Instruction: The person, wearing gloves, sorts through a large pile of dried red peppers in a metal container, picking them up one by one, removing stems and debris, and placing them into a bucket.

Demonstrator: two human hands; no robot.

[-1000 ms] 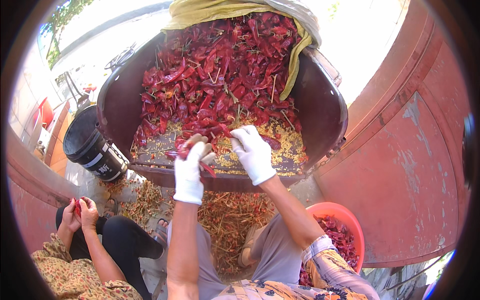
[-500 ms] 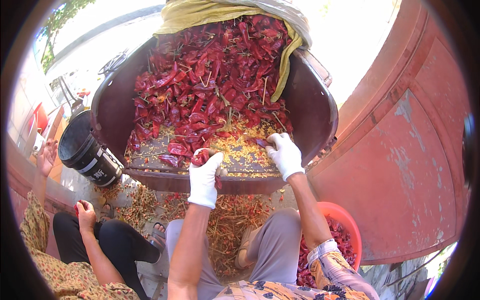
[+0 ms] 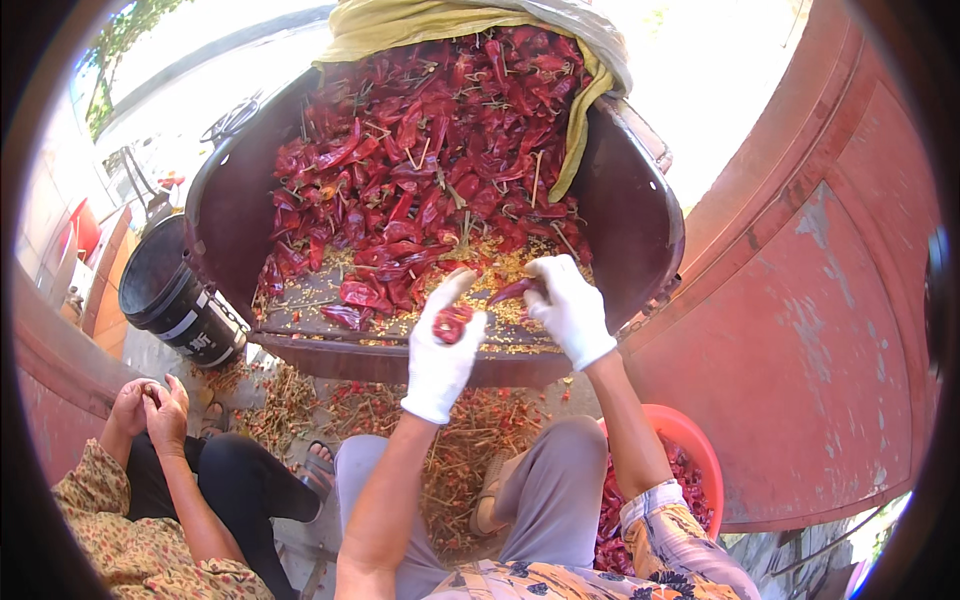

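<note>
My left hand (image 3: pixel 440 355), in a white glove, cradles a dried red chili pepper (image 3: pixel 452 323) in its palm, with thumb and fingers partly spread around it. Another chili pepper (image 3: pixel 512 291), long and dark red, is pinched by the fingertips of my right hand (image 3: pixel 573 312), also gloved in white. Both hands hover over the front edge of a dark metal cart bed (image 3: pixel 630 190). A large heap of dried red chili peppers (image 3: pixel 420 150) fills the bed behind them. Yellow seeds (image 3: pixel 500 335) lie scattered on the bed floor near my hands.
To the left sits a co-worker, hands (image 3: pixel 150 410) together at a small item I cannot make out. A black bucket (image 3: pixel 185 300) stands beside the cart. Stems (image 3: pixel 470 430) litter the ground. A red basin (image 3: pixel 690 440) of peppers is by my right leg, near a red metal panel (image 3: pixel 790 370).
My left hand has moved right toward the other hand, its grip looser around the pepper. My right hand has shifted slightly upward with its pepper. The co-worker's hands have come together.
</note>
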